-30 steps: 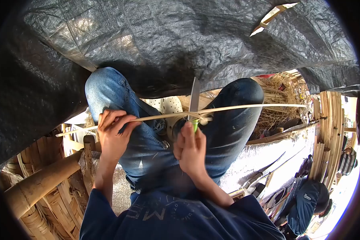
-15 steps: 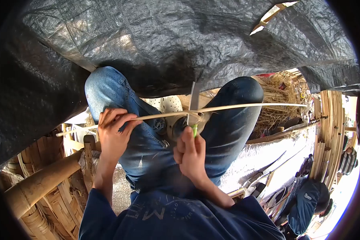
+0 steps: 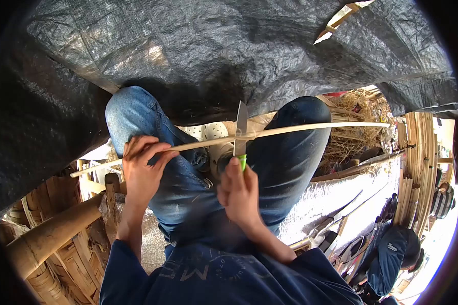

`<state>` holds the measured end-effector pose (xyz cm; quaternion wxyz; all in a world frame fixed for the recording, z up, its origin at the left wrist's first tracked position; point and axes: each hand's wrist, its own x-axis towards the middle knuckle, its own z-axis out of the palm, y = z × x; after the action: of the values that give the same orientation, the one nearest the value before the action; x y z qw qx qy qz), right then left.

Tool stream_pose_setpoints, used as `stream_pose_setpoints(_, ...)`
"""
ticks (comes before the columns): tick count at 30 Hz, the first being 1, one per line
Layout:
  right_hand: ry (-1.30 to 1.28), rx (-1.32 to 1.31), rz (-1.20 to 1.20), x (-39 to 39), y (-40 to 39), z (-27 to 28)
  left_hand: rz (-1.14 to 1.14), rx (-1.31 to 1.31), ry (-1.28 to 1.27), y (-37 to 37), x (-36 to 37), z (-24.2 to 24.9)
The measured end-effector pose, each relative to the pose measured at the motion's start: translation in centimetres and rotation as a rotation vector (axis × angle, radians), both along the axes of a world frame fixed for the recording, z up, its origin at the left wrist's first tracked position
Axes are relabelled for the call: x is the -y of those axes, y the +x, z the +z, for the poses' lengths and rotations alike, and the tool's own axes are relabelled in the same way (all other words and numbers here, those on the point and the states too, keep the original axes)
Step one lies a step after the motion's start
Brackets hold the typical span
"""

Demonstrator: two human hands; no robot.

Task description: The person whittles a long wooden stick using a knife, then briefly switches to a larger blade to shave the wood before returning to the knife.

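Observation:
A long, thin bamboo strip (image 3: pixel 295 129) lies across both of my knees, its right part bowed slightly upward. My left hand (image 3: pixel 143 161) pinches it near the left knee, and its left end sticks out past the fingers. In my right hand (image 3: pixel 239 193) is a knife (image 3: pixel 241 126) with a bright green handle, the fist wrapped round that handle. The blade points away from me and crosses the strip between my knees, touching it. A small pale curl of shaving shows at the crossing, just right of the blade.
A dark plastic tarp (image 3: pixel 198 51) hangs close in front of my knees. At left is a thick bamboo pole (image 3: pixel 56 234). Straw (image 3: pixel 348 132) lies beyond my right knee, bamboo slats (image 3: pixel 420 162) stand at far right, and a dark bag (image 3: pixel 392 259) sits below them.
The knife has shifted slightly left and toward me along the strip, its blade showing more of its flat side. My left hand keeps its hold almost unmoved.

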<state>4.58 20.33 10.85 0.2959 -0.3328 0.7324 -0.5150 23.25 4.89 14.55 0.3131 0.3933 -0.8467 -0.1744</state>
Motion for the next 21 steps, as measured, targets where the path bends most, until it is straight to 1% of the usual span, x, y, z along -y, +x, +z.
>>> stream_pose_setpoints(1, 0.036, 0.448, -0.165, 1.3, 0.2, 3.3, 0.006, 0.002, 0.004, 0.2, 0.3, 0.1)
stream_pose_setpoints(2, 0.073, 0.898, -0.324, 2.3, 0.3, 4.9, 0.006, 0.006, -0.003, 0.2, 0.5, 0.2)
stream_pose_setpoints(3, -0.156, 0.829, -0.442, 2.0, -1.9, 4.6, 0.005, -0.011, -0.012, 0.1, 0.4, 0.2)
stream_pose_setpoints(4, -0.151, 0.825, -0.436, 1.7, -1.9, 4.2, 0.006, -0.033, -0.017, -0.1, 0.2, 0.1)
stream_pose_setpoints(9, -0.059, 0.967, -0.229, 2.4, 1.0, 4.4, 0.007, -0.018, -0.034, 0.0, 0.4, 0.1)
stream_pose_setpoints(11, -0.525, 1.103, 0.038, -1.7, -7.1, 1.1, 0.015, -0.021, -0.034, 0.2, 0.3, 0.0)
stream_pose_setpoints(13, -0.506, 1.440, -0.382, -1.0, -2.7, -1.5, 0.002, -0.013, -0.024, -0.2, 0.4, 0.0)
stream_pose_setpoints(14, -0.507, 1.436, -0.385, -0.1, -1.6, -0.4, -0.001, -0.016, -0.021, -0.2, 0.4, -0.1)
stream_pose_setpoints(16, -0.083, 1.137, -0.248, 2.9, 0.4, 4.6, 0.024, 0.001, 0.020, 0.3, 0.6, 0.1)
stream_pose_setpoints(17, 0.123, 0.979, -0.174, 3.7, 0.9, 5.7, 0.026, 0.008, 0.014, 0.5, 0.8, 0.3)
stream_pose_setpoints(18, 0.037, 0.905, -0.059, 2.1, -1.7, 4.1, 0.010, 0.006, 0.043, 0.6, 1.0, 0.4)
stream_pose_setpoints(19, -0.037, 0.857, -0.208, 1.5, -2.9, 4.8, -0.005, 0.001, 0.075, 0.5, 1.0, 0.4)
stream_pose_setpoints(20, -0.084, 0.876, -0.215, 0.2, -4.6, 5.3, -0.029, 0.016, 0.143, 1.3, 1.2, 0.3)
stream_pose_setpoints(21, -0.123, 0.880, -0.231, -0.7, -5.8, 5.9, -0.019, 0.011, 0.193, 1.4, 1.4, 1.7)
